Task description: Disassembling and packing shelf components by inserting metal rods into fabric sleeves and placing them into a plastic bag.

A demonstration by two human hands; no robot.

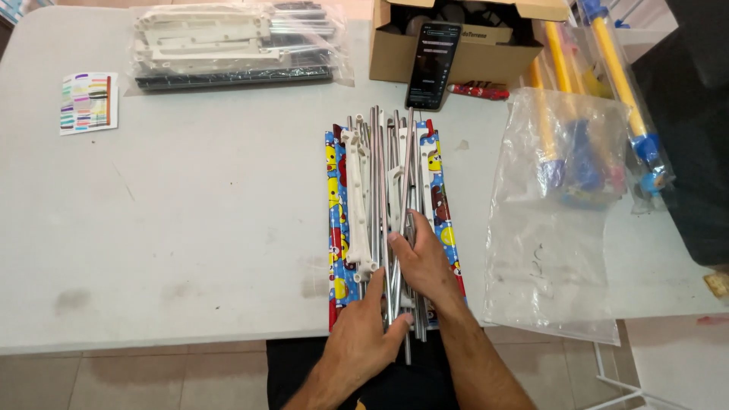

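- While both hands press on a bundle of metal rods and white plastic brackets, the bundle lies on colourful patterned fabric at the surface's near edge.
- Left hand, at 6 o'clock of the bundle, clasps the rod ends.
- Right hand lies on the rods, fingers curled around several.
- At 3 o'clock lies a clear plastic bag; at 12 o'clock a phone leans on a cardboard box.
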